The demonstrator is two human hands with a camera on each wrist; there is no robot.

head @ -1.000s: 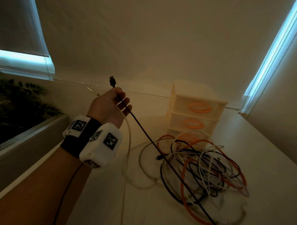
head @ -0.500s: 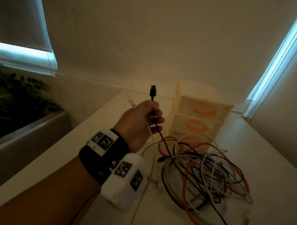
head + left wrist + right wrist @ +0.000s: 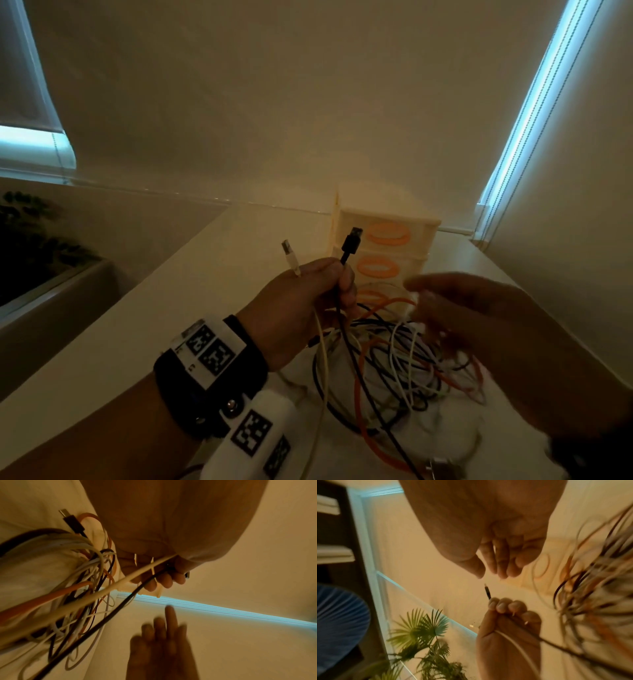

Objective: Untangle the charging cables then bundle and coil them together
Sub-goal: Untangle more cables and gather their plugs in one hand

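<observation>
Now our left hand point(image 3: 301, 308) raised in fist, gripping 2 cables point(image 3: 337, 329), plugs up; our right hand point(image 3: 479, 329) blurred, fingers loosely spread above tangle point(image 3: 394, 370).

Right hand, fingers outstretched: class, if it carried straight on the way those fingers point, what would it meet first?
Probably the black USB plug standing up from the left hand: the right hand points its open fingers at it. The hand is motion-blurred and depth unclear, so this is a judgement.

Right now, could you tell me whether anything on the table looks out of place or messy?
Yes: the cable pile on the table is a tangle of orange, black and white loops; only two ends are free, gripped in the left hand.
</observation>
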